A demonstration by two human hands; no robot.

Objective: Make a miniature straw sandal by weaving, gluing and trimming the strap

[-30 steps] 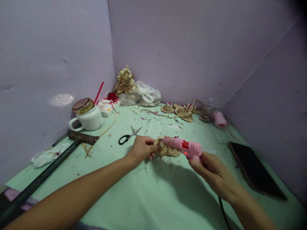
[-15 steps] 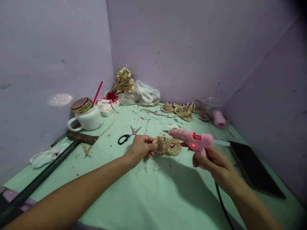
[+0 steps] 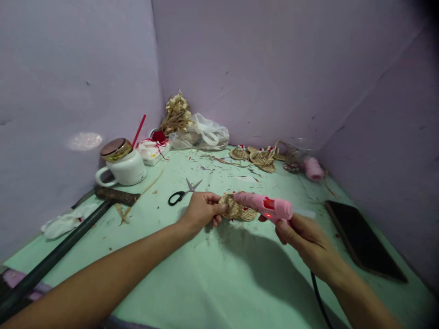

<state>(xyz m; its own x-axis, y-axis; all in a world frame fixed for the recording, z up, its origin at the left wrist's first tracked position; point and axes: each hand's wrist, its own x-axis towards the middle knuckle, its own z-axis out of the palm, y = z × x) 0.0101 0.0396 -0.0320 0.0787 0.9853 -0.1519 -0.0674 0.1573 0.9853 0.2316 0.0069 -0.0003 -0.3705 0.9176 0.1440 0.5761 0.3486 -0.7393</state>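
My left hand (image 3: 200, 211) pinches the left edge of a small woven straw piece (image 3: 236, 211) lying on the green table (image 3: 219, 278). My right hand (image 3: 302, 237) grips a pink glue gun (image 3: 265, 206) whose red light is on. Its nozzle points left and rests over the top of the straw piece. A black cord (image 3: 317, 299) runs from the gun toward me.
Black-handled scissors (image 3: 181, 194) lie just beyond my left hand. At the left stand a white mug with a gold lid (image 3: 121, 164), a hammer (image 3: 103, 201) and a white cloth (image 3: 65, 221). More straw pieces (image 3: 262, 157), a pink spool (image 3: 313, 169) and a plastic bag (image 3: 202, 135) line the back wall. A dark phone (image 3: 360, 240) lies right.
Half a second ago the glue gun was lifted away to the right of the straw piece; it has come back down and left onto it. My left hand has kept its hold.
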